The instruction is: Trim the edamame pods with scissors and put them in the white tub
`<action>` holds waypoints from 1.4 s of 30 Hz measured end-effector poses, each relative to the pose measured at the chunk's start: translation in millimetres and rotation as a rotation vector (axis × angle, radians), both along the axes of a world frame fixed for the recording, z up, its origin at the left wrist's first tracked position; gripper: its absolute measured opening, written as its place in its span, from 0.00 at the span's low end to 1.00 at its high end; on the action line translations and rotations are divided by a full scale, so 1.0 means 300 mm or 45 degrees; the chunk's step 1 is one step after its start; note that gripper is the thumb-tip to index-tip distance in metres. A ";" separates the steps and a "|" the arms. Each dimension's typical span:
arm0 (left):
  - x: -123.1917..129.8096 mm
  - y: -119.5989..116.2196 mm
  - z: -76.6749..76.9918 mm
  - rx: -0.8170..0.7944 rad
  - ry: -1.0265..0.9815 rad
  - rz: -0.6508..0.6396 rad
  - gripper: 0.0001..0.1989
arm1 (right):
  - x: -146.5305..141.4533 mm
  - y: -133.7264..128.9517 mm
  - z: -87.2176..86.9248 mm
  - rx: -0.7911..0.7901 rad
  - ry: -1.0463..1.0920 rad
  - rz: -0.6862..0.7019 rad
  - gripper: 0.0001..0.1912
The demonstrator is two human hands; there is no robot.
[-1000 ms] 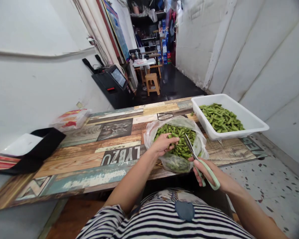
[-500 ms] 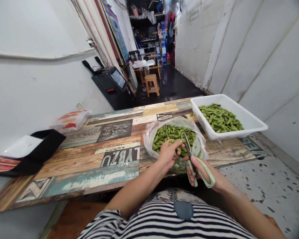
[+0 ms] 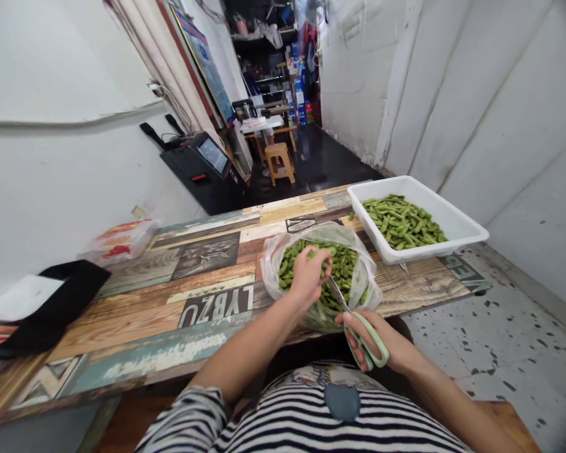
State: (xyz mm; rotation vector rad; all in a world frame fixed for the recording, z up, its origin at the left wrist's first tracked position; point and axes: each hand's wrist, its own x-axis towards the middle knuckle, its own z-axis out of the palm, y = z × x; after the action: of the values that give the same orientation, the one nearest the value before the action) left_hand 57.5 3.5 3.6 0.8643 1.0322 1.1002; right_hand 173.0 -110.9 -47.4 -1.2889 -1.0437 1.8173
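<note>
My left hand [image 3: 310, 275] is over a clear plastic bag [image 3: 270, 261] full of green edamame pods [image 3: 344, 257]. Its fingers are pinched together around an edamame pod [image 3: 325, 269], mostly hidden by the fingers. My right hand [image 3: 375, 333] grips a pair of scissors [image 3: 370, 336] by pale green handles. The scissor blades point up and left, their tips just below my left fingertips, and look nearly closed. To the right of the bag, a white plastic tub [image 3: 462, 231] holds many more pods.
The wood-patterned table [image 3: 146, 314] carries a red-and-white plastic package [image 3: 122, 242] and a black strap-like object [image 3: 70, 296] at the left. Beyond its far edge are a black touchscreen machine [image 3: 202, 167] and a tan stool [image 3: 279, 163]. A white panelled wall [image 3: 500, 94] is to the right.
My left hand has lifted slightly away from the scissors and turned its fingers down. The scissors have dropped a little, and their blades have come closer together. The whole view shifted slightly.
</note>
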 end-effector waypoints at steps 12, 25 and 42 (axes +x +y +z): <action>0.346 0.377 0.213 0.773 0.916 -0.422 0.12 | 0.086 -0.062 0.016 0.016 -0.030 -0.200 0.26; -0.079 0.005 -0.081 1.385 1.911 -1.012 0.18 | 0.132 -0.030 0.004 0.064 -0.062 -0.348 0.27; -0.080 -0.131 -0.096 1.354 1.950 -0.667 0.20 | 0.175 -0.005 0.036 0.232 -0.662 -0.338 0.22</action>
State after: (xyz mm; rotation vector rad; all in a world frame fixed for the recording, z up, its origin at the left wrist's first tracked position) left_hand 33.6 -35.7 -25.1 2.8892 1.1712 0.2749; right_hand 225.5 -112.4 -36.4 -1.7380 -1.2027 1.1855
